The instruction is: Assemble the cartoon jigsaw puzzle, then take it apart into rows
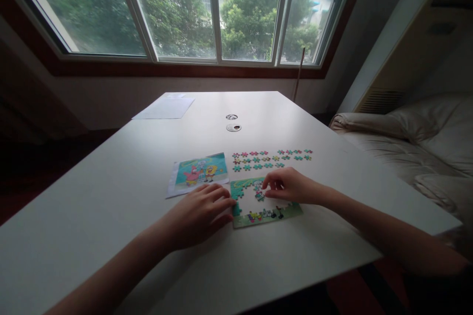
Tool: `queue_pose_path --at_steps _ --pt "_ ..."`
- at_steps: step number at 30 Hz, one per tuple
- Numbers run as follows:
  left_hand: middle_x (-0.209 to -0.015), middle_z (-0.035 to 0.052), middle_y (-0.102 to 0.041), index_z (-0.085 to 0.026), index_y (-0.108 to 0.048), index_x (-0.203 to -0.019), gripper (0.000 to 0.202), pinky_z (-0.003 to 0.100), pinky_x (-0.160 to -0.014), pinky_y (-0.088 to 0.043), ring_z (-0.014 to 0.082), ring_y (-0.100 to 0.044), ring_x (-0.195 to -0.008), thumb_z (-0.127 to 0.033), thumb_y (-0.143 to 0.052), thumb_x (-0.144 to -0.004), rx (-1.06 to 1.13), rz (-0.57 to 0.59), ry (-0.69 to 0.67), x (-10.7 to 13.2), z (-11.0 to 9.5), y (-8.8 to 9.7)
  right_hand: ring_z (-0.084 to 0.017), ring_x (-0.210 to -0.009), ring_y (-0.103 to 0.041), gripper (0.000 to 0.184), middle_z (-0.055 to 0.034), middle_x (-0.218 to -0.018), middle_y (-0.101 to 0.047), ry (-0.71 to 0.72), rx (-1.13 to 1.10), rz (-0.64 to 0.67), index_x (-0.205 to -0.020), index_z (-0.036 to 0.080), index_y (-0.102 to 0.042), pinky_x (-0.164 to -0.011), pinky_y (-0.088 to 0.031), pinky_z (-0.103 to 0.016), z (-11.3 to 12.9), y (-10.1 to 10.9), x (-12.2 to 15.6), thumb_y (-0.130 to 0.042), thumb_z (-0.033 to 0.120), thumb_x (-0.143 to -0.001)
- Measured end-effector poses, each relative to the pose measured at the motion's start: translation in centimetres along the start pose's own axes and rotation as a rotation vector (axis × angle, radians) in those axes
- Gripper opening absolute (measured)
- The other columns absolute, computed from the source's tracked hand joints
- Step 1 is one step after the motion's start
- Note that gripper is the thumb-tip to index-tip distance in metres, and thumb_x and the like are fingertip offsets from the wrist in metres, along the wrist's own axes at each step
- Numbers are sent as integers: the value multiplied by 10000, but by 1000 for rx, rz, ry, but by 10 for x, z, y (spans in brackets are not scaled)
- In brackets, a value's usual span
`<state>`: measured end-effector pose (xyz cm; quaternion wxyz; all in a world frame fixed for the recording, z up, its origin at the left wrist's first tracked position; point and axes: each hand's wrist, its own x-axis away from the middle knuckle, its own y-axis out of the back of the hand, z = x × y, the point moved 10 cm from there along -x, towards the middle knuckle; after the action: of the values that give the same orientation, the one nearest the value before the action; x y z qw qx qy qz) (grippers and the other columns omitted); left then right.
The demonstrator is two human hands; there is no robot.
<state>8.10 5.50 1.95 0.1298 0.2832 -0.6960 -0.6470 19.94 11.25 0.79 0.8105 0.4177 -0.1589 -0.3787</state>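
Note:
A small jigsaw frame [265,217], partly filled, lies on the white table [111,216] in front of me. My left hand [201,212] rests flat with its fingers stretched out, fingertips touching the frame's left edge. My right hand [287,185] hovers over the frame's middle, fingers curled and pinching a puzzle piece [259,196] down onto the board. Several loose puzzle pieces [271,158] lie in rows just beyond the frame. A colourful reference picture [199,172] of cartoon figures sits to the left of the frame.
A sheet of paper [164,107] lies at the far left of the table. Two round cable holes [233,127] sit mid-table. A large window spans the back wall. A pale cushioned sofa [417,142] stands to the right of the table.

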Motion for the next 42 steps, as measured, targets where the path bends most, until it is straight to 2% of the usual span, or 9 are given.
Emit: queue_pose_path --at_steps 6,13,18,23,28,34,42 --pt "-959 72 -572 -216 -546 -1033 212 347 -812 -425 206 -514 -912 -281 -430 -868 4 3 1 0 0 0 -78 -544 -480 202 10 -647 -557 44 54 -56 -824 182 -631 -526 -379 -182 9 -3 0 -655 323 -682" --pt "-977 72 -560 -218 -536 -1047 217 367 -817 -420 214 -503 -918 -279 -430 -869 -12 46 18 0 1 -4 -77 -564 -487 143 0 -690 -557 99 60 -31 -860 192 -646 -552 -387 -180 16 -15 1 -599 244 -735" --pt "-984 73 -556 -217 -533 -1050 218 367 -823 -418 215 -500 -930 -283 -421 -875 -12 46 15 0 1 -4 -76 -577 -481 166 -16 -761 -565 136 85 -20 -886 200 -647 -587 -396 -192 21 -7 2 -538 161 -766" --pt "-983 72 -553 -217 -529 -1052 219 375 -822 -417 217 -494 -936 -284 -417 -876 -11 60 24 -1 2 -6 -80 -579 -468 81 -13 -708 -550 115 121 -58 -782 156 -628 -577 -384 -190 17 1 3 -559 183 -751" --pt "-989 70 -552 -220 -531 -1052 219 368 -829 -417 215 -494 -942 -285 -416 -877 -9 62 26 -1 2 -7 -83 -599 -471 82 -5 -705 -542 107 136 -34 -782 167 -636 -581 -371 -188 14 -7 4 -582 218 -748" --pt "-978 65 -560 -225 -542 -1044 219 363 -834 -419 209 -505 -931 -294 -429 -870 -9 54 30 -1 3 -6 -84 -592 -470 81 -8 -699 -548 113 165 -8 -784 152 -614 -581 -370 -187 13 -13 1 -545 187 -761" --pt "-984 72 -556 -223 -534 -1055 228 364 -836 -414 212 -498 -940 -297 -412 -878 -20 53 19 -1 3 -8 -120 -686 -512 130 -53 -844 -573 153 301 92 -863 151 -549 -621 -381 -220 14 -22 6 -442 216 -827"
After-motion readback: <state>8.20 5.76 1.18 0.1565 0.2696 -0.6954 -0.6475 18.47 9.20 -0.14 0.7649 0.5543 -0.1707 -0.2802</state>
